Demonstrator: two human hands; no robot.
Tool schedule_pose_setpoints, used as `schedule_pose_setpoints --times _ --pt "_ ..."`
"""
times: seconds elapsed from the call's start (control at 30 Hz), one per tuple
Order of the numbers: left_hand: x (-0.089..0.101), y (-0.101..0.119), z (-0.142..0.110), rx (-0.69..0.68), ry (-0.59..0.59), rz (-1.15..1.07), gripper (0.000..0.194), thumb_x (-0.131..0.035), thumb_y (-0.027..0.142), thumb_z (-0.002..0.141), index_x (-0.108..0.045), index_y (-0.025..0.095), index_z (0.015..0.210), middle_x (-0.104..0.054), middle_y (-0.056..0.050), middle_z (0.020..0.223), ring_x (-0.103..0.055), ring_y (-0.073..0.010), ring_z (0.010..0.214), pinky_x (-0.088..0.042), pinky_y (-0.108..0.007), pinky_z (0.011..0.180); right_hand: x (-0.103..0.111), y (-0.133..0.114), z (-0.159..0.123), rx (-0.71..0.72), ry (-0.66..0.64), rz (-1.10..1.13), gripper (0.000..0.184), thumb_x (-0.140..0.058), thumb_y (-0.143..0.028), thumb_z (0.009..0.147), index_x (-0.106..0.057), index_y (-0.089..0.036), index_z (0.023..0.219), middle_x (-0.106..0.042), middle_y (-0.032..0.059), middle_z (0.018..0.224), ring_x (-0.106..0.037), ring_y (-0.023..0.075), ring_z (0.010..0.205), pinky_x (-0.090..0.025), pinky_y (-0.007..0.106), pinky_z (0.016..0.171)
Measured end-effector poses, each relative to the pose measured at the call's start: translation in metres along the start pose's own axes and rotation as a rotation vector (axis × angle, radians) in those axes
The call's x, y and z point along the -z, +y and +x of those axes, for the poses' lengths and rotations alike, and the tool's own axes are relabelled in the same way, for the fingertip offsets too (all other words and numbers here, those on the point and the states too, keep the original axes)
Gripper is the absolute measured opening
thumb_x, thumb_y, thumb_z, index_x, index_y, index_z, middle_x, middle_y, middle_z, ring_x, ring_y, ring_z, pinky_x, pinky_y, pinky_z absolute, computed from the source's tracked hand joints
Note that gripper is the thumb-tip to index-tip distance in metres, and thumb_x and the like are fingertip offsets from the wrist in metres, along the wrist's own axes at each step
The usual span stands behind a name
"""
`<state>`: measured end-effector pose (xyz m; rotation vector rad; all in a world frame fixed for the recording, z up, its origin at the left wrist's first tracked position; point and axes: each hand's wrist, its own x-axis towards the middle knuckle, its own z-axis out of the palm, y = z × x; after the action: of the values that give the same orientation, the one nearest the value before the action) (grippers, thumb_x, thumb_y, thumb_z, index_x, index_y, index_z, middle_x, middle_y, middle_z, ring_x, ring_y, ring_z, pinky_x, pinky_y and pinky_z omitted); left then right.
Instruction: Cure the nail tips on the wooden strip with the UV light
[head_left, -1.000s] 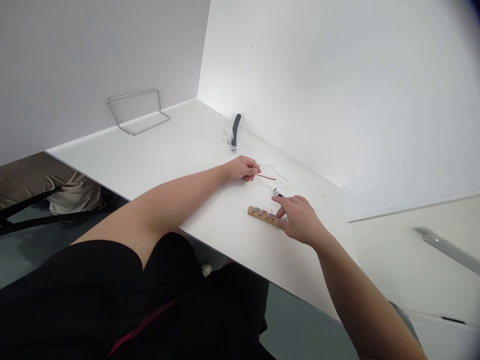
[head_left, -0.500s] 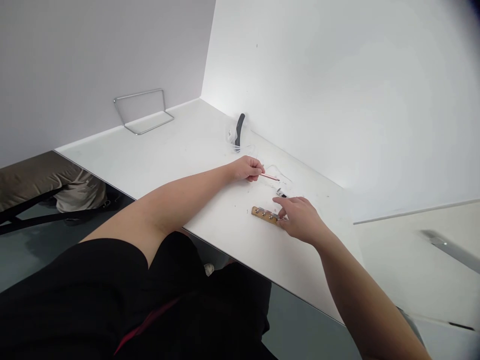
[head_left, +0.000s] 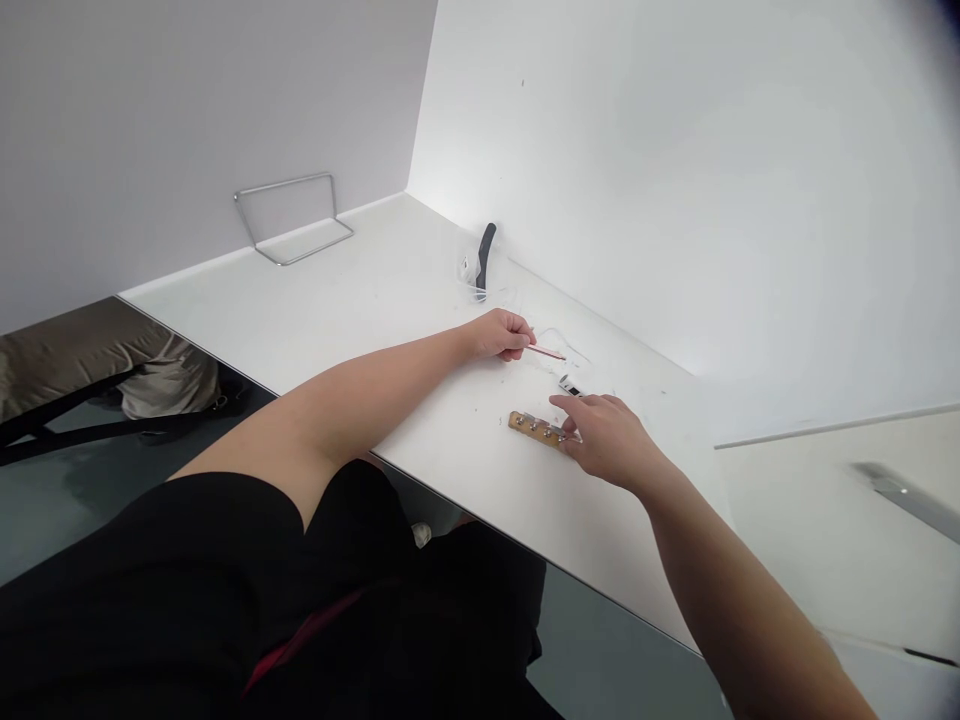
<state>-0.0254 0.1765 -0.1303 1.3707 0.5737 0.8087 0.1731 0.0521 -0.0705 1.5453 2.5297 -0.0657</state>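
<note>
My left hand (head_left: 504, 336) is closed around one end of a thin reddish stick (head_left: 550, 352), perhaps a pencil, which points right over the white table. My right hand (head_left: 609, 438) has its thumb and a finger on the right end of a narrow wooden strip (head_left: 534, 429) lying flat. Small round metal pieces stand in a row along that strip; its far right end is hidden by my fingers. The right index finger sticks out above it. Just beyond lies a small white cylinder (head_left: 569, 385) with a dark patch, partly behind my right hand.
Against the back panel sits a dark curved handle (head_left: 486, 262) beside clear plastic and white cord. A bent metal wire frame (head_left: 294, 220) stands by the left panel. Small specks dot the white table (head_left: 442, 430). Another person's trousered leg (head_left: 97, 350) shows at lower left.
The view has shifted a little, so everything sits slightly further right. Both hands keep nearly the same places relative to the stick and the wooden strip.
</note>
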Motion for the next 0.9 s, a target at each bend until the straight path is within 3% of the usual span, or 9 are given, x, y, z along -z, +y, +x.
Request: schedule_pose_setpoints --times 0.27,0.5,0.7,0.9 --pt "0.0 -0.001 0.001 -0.009 0.004 -0.013 0.004 -0.053 0.01 0.073 -0.057 0.008 0.075 -0.053 0.002 0.047 -0.044 -0.0037 0.041 -0.039 -0.021 0.049 0.007 0.002 -0.006 -0.002 -0.01 0.029 0.055 -0.057 -0.027 0.066 -0.043 -0.027 0.12 -0.065 0.0012 0.087 -0.054 0.0248 0.093 -0.037 0.041 0.081" --pt "-0.001 0.001 -0.001 0.015 0.014 -0.029 0.004 -0.054 0.009 0.073 -0.057 0.007 0.076 -0.052 0.002 0.048 -0.046 -0.0046 0.044 -0.04 -0.021 0.05 0.021 0.02 -0.034 -0.001 0.116 0.089 0.065 -0.056 -0.024 0.067 -0.033 -0.027 0.128 -0.056 0.0038 0.114 -0.045 0.0282 0.111 -0.034 0.046 0.092" --pt "0.001 -0.005 0.002 0.0 0.016 -0.029 0.005 -0.053 0.011 0.074 -0.057 0.008 0.077 -0.055 0.001 0.05 -0.047 -0.0045 0.044 -0.041 -0.022 0.051 -0.007 0.031 -0.047 -0.048 0.169 0.218 0.062 -0.055 -0.021 0.07 -0.033 -0.027 0.127 -0.057 0.0038 0.112 -0.048 0.025 0.108 -0.038 0.045 0.091" --pt "0.001 -0.004 0.002 0.007 0.024 -0.049 0.004 -0.055 0.01 0.073 -0.057 0.008 0.076 -0.054 0.001 0.048 -0.046 -0.0045 0.042 -0.04 -0.021 0.049 -0.039 0.027 -0.047 -0.196 0.301 0.518 0.072 -0.06 -0.027 0.069 -0.024 -0.025 0.132 -0.059 0.0057 0.108 -0.052 0.0228 0.105 -0.039 0.044 0.091"
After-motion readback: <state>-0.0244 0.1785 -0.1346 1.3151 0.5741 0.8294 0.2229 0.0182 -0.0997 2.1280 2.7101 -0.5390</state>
